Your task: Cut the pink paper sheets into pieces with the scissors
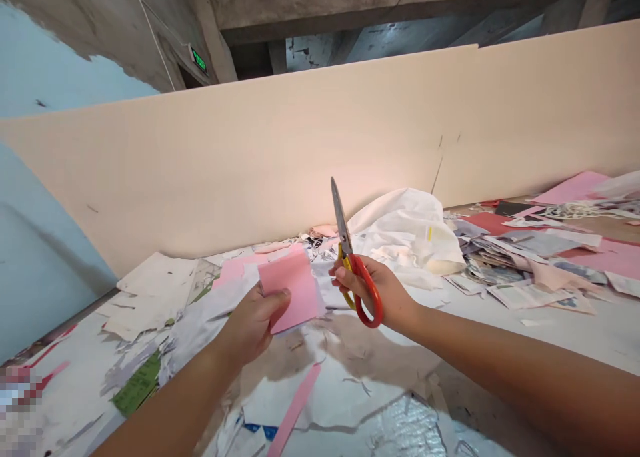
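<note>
A person is working with both hands over a pale work surface (480, 304) strewn with paper scraps, beneath a long cream partition (280, 157). The left hand (256, 325) is gripping a pink paper piece (294, 292) by its lower left side, the thumb lying across the near face and the other fingers mostly hiding behind it. The right hand (387, 290) is closing around the handles of a pair of scissors (344, 230), one loop red and one yellow; whether any finger is passing through a loop, one cannot tell. The blades are pointing upward and away, leaning a little to the left, and are appearing as a single narrow shape, pressed together or nearly so. The pink paper piece is sitting just to the left of the scissors, in the left hand's hold, with a gap separating its right edge from the metal. Its longer side is running up and away with a slight leftward lean, roughly matching the line of the blades, so the tips are aiming past the paper rather than across it. Below and between the hands, a narrow pink strip (296, 409) is lying at a slant, while white crumpled material (410, 227) is bunching beyond the right hand and a heap of scraps (525, 264) is spreading farther right.
</note>
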Tool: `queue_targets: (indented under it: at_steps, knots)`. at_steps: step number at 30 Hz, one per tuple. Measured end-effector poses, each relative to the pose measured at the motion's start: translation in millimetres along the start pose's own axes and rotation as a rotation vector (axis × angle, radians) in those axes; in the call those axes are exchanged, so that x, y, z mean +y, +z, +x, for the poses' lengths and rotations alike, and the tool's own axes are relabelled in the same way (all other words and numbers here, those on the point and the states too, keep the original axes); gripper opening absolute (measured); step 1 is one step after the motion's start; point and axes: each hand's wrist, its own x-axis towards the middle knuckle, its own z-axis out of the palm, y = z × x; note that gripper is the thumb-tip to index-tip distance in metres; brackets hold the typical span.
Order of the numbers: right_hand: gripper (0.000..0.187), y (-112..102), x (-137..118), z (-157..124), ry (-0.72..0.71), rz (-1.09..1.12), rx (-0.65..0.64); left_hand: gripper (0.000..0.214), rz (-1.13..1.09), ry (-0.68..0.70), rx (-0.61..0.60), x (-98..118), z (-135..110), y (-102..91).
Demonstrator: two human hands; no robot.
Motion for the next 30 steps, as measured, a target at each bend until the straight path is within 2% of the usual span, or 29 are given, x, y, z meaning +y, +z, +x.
queue_targets:
  at_steps: [3, 7, 11, 14, 17, 21, 30]
  knots:
    - [0.032, -2, 3, 2, 0.057, 0.057, -0.122, 0.02, -0.03, -0.033, -0.037, 11, 1, -10.7]
    - [0.036, -2, 7, -4, 0.162, 0.01, -0.306, 0.025, -0.035, 0.065, -0.031, 21, 3, -21.2]
    - [0.037, -2, 3, -15, 0.206, -0.109, -0.505, 0.022, -0.043, 0.161, 0.071, 23, 6, -23.9]
    - [0.04, -2, -2, -22, 0.165, -0.178, -0.614, 0.025, -0.032, 0.16, 0.164, 23, 5, -19.9]
    - [0.041, -1, -3, -25, 0.071, -0.365, -0.544, 0.031, -0.052, 0.17, 0.252, 24, 3, -14.7]
    - [0.04, 3, 6, -25, 0.06, -0.515, -0.437, 0.04, -0.092, 0.211, 0.343, 25, 1, -11.3]
    - [0.032, 4, 17, -24, -0.029, -0.646, -0.412, 0.038, 0.038, 0.232, 0.378, 20, -6, -8.5]
